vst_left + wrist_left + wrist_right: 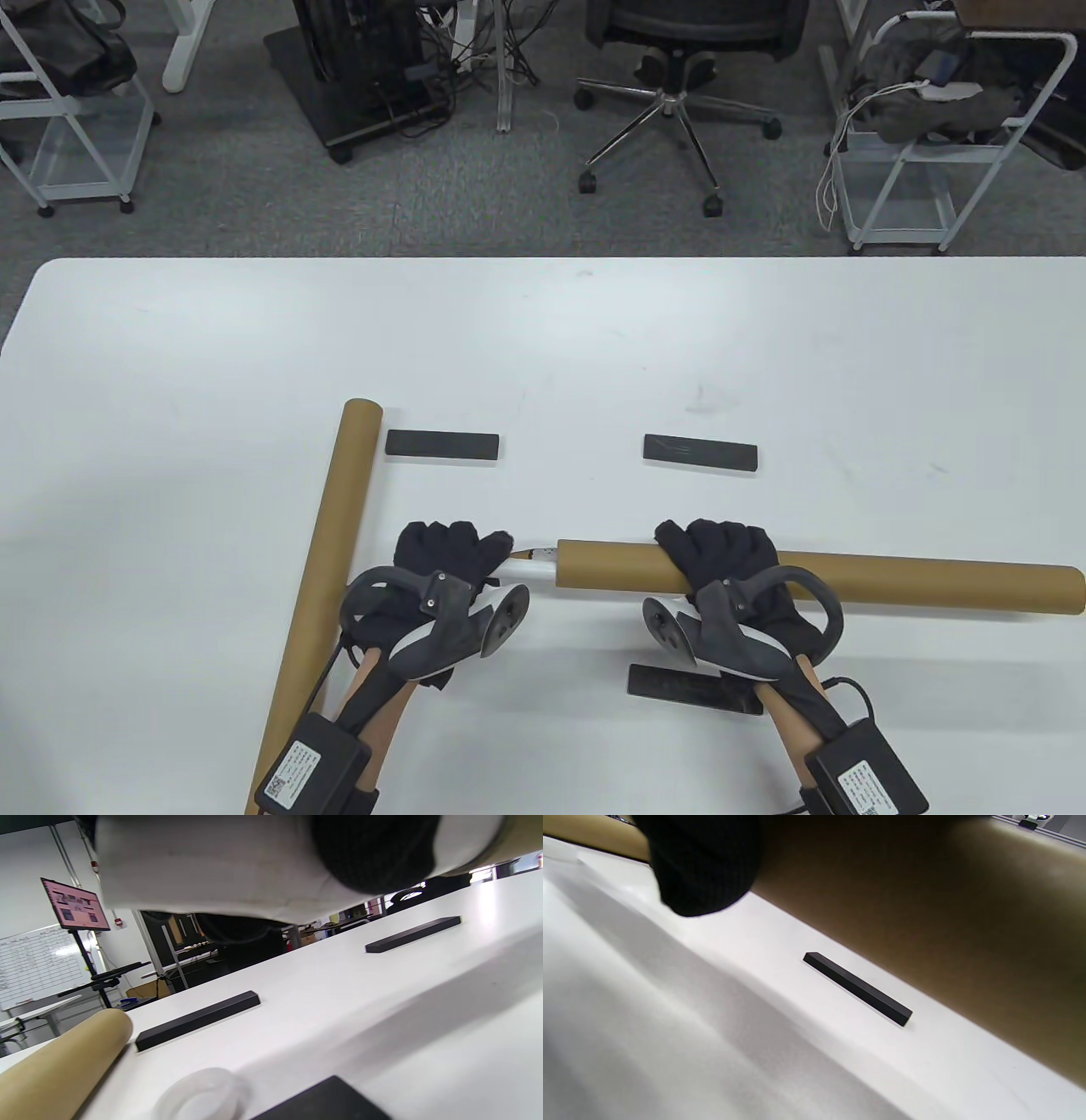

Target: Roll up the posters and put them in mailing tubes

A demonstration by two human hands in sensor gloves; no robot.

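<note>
- Hands at 6 o'clock on the white table (594, 340), both busy on one job: right hand (721, 560) wraps its fingers over a brown mailing tube (891, 580) lying crosswise, pinning it so the mouth can't roll off
- Left hand (450, 556) curls round the rolled poster (530, 569), white end just showing at the tube's left mouth; looks like it's feeding in, most of the roll hidden by glove or cardboard
- Second tube (327, 552) waits at 8 o'clock, angled away, probably for a later poster
- Three black bars: (442, 445) at 11, (700, 452) at 12, one (687, 686) near the right wrist; parked aside, likely weights for flattening
- Clear cap (199, 1094) shows under the left wrist, ready for closing
</note>
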